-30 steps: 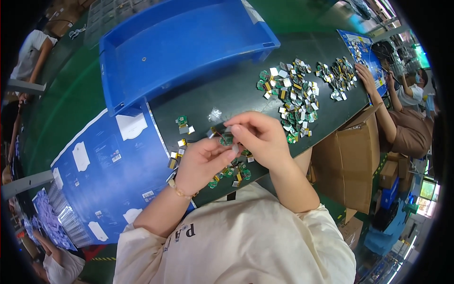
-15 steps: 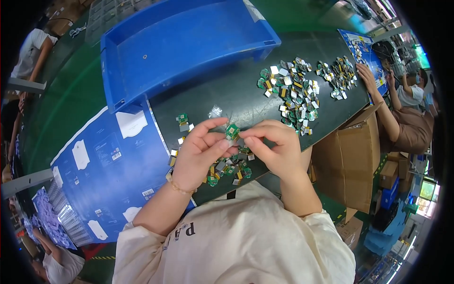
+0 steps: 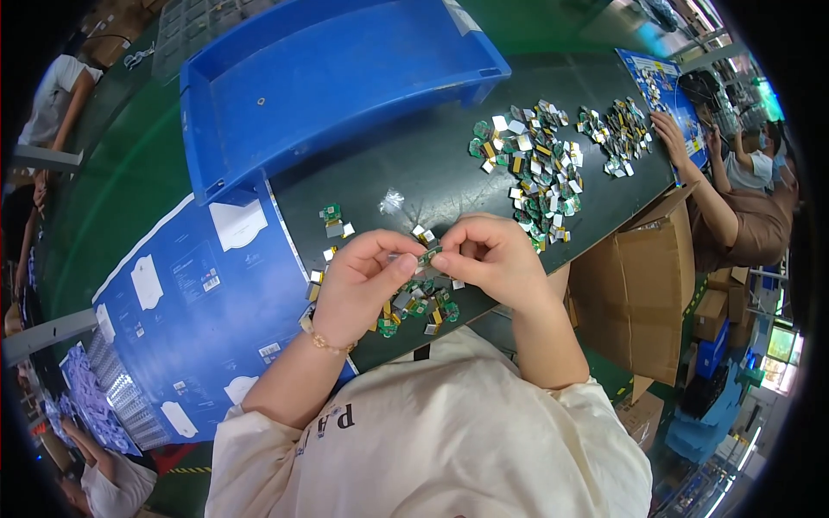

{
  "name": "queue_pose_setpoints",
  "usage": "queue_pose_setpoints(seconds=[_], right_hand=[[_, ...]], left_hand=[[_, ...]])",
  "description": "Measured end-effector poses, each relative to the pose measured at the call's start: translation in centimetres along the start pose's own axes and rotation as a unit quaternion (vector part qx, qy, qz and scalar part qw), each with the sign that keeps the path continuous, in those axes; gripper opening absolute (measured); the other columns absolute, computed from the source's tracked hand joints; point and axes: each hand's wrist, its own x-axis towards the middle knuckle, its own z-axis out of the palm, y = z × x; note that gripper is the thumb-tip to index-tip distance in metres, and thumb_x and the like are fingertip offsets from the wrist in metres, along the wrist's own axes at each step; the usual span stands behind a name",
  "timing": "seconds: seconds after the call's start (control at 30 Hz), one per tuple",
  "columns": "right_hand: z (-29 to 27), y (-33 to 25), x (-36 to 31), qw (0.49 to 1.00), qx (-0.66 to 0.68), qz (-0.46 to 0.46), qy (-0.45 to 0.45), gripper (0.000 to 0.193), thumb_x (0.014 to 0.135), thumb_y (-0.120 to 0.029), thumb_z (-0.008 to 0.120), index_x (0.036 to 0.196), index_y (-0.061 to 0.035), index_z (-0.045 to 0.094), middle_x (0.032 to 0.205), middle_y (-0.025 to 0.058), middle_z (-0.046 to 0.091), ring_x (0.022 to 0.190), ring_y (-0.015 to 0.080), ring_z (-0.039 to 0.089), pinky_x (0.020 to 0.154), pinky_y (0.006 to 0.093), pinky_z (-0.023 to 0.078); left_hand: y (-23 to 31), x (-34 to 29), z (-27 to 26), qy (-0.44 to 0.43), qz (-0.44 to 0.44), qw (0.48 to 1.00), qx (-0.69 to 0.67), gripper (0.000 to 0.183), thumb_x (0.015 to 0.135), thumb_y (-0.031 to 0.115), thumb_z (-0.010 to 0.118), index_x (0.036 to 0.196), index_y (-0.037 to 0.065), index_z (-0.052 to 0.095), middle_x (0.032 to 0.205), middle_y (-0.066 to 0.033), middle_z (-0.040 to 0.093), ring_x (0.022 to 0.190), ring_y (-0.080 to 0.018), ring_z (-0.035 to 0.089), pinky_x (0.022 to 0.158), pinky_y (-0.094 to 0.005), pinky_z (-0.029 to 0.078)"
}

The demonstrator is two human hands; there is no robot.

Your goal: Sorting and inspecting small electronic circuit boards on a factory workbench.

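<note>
A small green circuit board (image 3: 429, 256) is pinched between the fingertips of both my hands, seen nearly edge-on. My left hand (image 3: 366, 274) has closed thumb and forefinger on its left end. At the other end my right hand (image 3: 490, 261) grips it the same way. Below and around my fingers lies a loose pile of green circuit boards (image 3: 418, 306) with silver and yellow parts, partly hidden by my hands. One more green board (image 3: 330, 212) lies apart, beyond my left hand. A crumpled clear plastic scrap (image 3: 391, 201) rests on the dark table just past my fingertips.
A big blue tray (image 3: 345, 108) stands at the far left, near a blue printed sheet (image 3: 203, 302). Heaps of similar boards (image 3: 548, 173) spread to the right. An open cardboard box (image 3: 635, 298) adjoins the table's right edge. Another person's hand (image 3: 672, 138) rests farther right.
The circuit board has been turned from face-up to almost edge-on. My fingers have drawn closer together around it, and the left forefinger has come down.
</note>
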Motion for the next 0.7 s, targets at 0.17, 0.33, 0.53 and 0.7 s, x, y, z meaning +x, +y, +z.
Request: queue_pose_setpoints(seconds=[0.17,0.33,0.53,0.7], right_hand=[[-0.2,-1.7,0.0,0.999,0.011,0.020,-0.041,0.013,0.076,-0.006,0.076,0.075,-0.0041,0.063,0.067,-0.0043,0.055,0.055,0.0014,0.046,0.049,0.0193,0.032],[-1.2,-1.3,0.7,0.989,-0.091,-0.086,-0.077,0.017,0.074,-0.008,0.078,0.077,-0.0033,0.063,0.070,-0.0046,0.054,0.059,0.0025,0.047,0.052,0.0197,0.034],[-0.5,0.7,0.5,0.975,0.174,0.025,-0.135,0.016,0.081,-0.010,0.074,0.081,-0.0024,0.060,0.074,-0.0025,0.056,0.064,0.0049,0.049,0.059,0.0202,0.039],[1.2,1.5,0.2,0.929,0.348,0.066,-0.106,0.011,0.088,-0.009,0.066,0.089,-0.0018,0.059,0.080,0.0003,0.061,0.073,0.0071,0.059,0.066,0.0211,0.047]], left_hand=[[0.0,-0.2,0.0,-0.015,-0.012,1.000,-0.009,0.011,0.093,0.005,0.060,0.103,0.002,0.063,0.094,-0.0011,0.064,0.088,-0.0064,0.058,0.079,-0.0222,0.048],[0.3,0.1,0.4,-0.014,-0.003,1.000,-0.014,0.013,0.093,0.005,0.059,0.105,0.002,0.058,0.097,-0.0013,0.063,0.085,-0.0062,0.057,0.075,-0.0218,0.047],[0.2,0.1,0.1,-0.044,-0.007,0.998,-0.042,0.007,0.094,0.005,0.057,0.099,0.004,0.055,0.096,-0.0035,0.063,0.083,-0.0077,0.060,0.072,-0.0217,0.047],[0.0,0.1,-0.1,-0.030,-0.038,0.998,-0.026,0.010,0.095,0.009,0.056,0.104,0.004,0.056,0.092,-0.0043,0.064,0.080,-0.0108,0.064,0.069,-0.0226,0.048]])
